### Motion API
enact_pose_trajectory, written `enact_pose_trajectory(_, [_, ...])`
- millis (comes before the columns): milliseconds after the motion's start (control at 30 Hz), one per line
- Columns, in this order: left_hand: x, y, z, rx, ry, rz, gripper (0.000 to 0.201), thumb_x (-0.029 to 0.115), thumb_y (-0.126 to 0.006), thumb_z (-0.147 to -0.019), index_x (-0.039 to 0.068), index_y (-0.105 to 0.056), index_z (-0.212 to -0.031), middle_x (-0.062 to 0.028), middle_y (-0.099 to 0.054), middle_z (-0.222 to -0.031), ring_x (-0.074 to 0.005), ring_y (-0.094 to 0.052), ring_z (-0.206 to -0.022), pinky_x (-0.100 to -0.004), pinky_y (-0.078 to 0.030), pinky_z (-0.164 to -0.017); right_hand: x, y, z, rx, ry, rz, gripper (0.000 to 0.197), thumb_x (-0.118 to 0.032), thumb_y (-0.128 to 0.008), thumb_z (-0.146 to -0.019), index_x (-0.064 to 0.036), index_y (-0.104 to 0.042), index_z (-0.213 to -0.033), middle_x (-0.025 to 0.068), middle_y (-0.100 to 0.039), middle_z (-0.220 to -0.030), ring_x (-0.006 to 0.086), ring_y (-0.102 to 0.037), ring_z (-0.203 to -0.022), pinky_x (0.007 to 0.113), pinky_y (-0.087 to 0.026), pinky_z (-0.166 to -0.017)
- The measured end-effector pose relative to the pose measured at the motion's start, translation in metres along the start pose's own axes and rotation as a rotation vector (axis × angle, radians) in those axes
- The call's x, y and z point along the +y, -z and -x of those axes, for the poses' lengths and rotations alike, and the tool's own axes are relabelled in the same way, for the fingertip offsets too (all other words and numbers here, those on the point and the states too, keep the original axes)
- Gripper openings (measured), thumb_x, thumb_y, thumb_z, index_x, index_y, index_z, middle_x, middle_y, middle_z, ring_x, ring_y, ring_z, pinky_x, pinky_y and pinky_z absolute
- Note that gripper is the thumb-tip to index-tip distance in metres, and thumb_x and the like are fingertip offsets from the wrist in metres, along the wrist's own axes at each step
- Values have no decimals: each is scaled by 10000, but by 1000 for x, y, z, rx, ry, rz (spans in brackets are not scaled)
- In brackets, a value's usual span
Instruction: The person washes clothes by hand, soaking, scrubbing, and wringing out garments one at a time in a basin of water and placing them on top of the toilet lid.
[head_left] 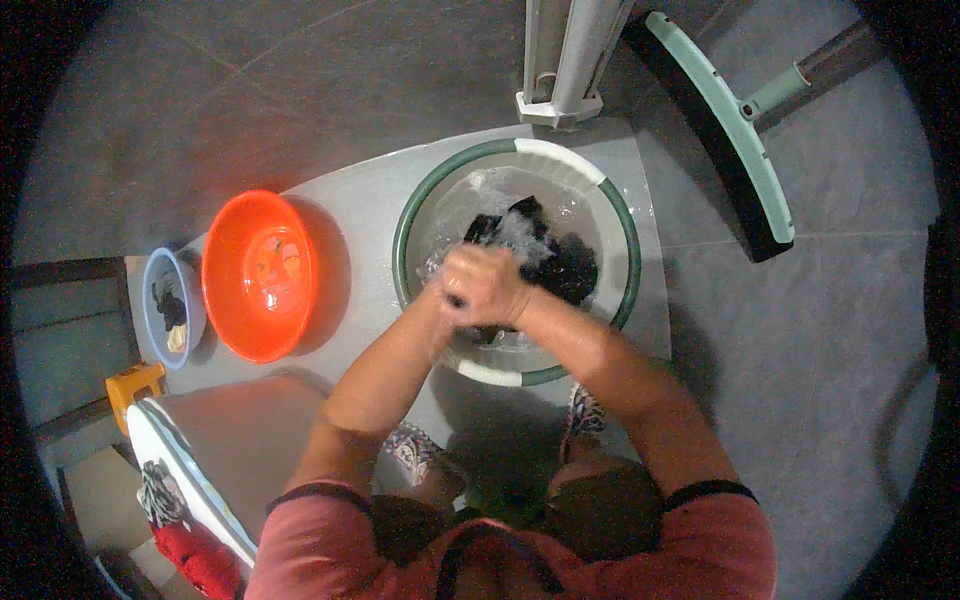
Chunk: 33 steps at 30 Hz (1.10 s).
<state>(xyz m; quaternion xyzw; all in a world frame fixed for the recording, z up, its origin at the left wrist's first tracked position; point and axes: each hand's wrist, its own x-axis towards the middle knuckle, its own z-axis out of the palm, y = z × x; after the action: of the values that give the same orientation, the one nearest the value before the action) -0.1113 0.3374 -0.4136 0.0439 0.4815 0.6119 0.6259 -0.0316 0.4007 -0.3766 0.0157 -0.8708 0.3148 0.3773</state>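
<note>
A round basin (403, 215) with a green and white rim stands in front of me, holding water and soaked dark cloth (570, 270). My left hand (455, 272) and my right hand (493, 288) are pressed together over its near left part, fingers closed and slightly blurred. A small dark bit shows between them, but what they grip is mostly hidden. Just beyond my knuckles the water is splashing and churned up over the cloth. Both forearms are wet.
To the left are an orange basin (212, 290) with some water and a small blue basin (149, 300) of dark and pale cloth. A white-edged bin-like object (240, 420) stands near left. White pipes (575, 70) rise beyond the basin; a green floor squeegee (735, 130) lies far right.
</note>
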Motion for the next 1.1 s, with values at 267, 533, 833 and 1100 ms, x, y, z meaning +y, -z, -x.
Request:
enact_pose_trajectory(267, [22, -4, 7, 204, 120, -618, 468, 230, -611, -848, 64, -496, -1270, -65, -609, -1025, -223, -603, -903, -347, -486, -821, 103, 42, 83, -193, -743, 552, 250, -277, -620, -735, -126, -625, -934, 143, -532, -1094, 329, -510, -1038, 464, -458, -796])
enact_pose_trajectory(533, [-18, 25, -18, 259, 279, -205, 609, 123, -623, -760, 92, -407, -1328, -100, -534, -1186, -296, -547, -1039, -392, -439, -933, 89, 35, 74, -569, -904, 511, 383, -359, -630, -747, -141, -663, -1061, 203, -454, -1286, 381, -432, -1202, 538, -341, -982])
enact_pose_trajectory(833, [37, -26, 10, 225, 222, -94, 395, 202, -482, -904, 18, -492, -1254, -97, -605, -1046, -198, -589, -945, -349, -475, -899, -41, 0, -4, -44, -360, -49, 174, -201, -683, -632, -58, -598, -682, 73, -576, -872, 277, -580, -857, 392, -498, -682])
enact_pose_trajectory(1100, [20, -33, 16, 229, 325, -358, 452, 327, -448, -925, -75, -518, -1121, -161, -605, -997, -232, -612, -837, -364, -494, -723, 102, 45, 55, -353, -572, 274, 215, -345, -652, -705, -137, -610, -736, 57, -582, -901, 307, -561, -907, 477, -452, -757])
